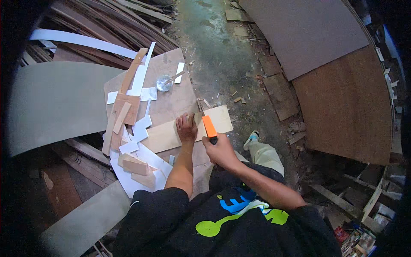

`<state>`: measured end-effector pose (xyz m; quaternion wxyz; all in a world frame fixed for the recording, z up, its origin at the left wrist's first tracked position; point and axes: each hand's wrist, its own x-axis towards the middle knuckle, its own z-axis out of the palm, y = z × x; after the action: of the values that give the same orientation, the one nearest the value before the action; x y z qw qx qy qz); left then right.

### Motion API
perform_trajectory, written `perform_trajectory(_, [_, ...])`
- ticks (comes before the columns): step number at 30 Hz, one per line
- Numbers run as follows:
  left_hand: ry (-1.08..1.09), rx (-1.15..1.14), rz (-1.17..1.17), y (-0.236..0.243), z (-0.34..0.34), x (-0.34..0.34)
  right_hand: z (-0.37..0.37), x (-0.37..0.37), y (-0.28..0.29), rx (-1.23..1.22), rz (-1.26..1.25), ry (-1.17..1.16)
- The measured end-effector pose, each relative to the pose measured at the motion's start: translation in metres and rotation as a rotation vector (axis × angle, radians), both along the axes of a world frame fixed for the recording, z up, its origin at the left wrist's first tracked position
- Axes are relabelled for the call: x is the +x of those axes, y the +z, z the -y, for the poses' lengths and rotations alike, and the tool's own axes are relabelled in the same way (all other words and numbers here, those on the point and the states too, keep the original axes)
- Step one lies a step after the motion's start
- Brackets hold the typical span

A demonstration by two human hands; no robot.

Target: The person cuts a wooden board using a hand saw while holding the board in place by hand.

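Note:
My left hand (186,127) has its fingers curled over a small brown wood piece (197,119) on a long pale plywood board (164,135), which lies across the worktop. Just to its right, my right hand (217,149) grips an orange-handled cutting tool (209,126); its thin blade points away from me over the board. Above the board, a cup (164,83) with white contents and a stick stands on the brown worktop sheet (171,60). Narrow wood strips (131,73) and white offcuts (140,128) are piled along the worktop's left side.
Stacked lumber (102,30) fills the upper left, above a large grey sheet (55,103). Big brown panels (338,111) lean at the right. A concrete floor (207,43) with scattered scraps runs ahead between them. My foot (252,137) shows beside the worktop.

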<state>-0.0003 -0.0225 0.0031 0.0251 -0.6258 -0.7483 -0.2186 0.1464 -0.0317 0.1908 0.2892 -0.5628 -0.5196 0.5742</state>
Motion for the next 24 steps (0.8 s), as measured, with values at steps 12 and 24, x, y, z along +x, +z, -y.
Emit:
perform_trajectory(12, [0.001,-0.062,0.054,0.000,0.000,0.001,-0.008,-0.008,-0.029,0.147,0.104,-0.036])
perform_trajectory(24, [-0.015,-0.087,-0.049,-0.006,0.003,-0.001,-0.023,-0.024,-0.035,-0.097,0.097,-0.012])
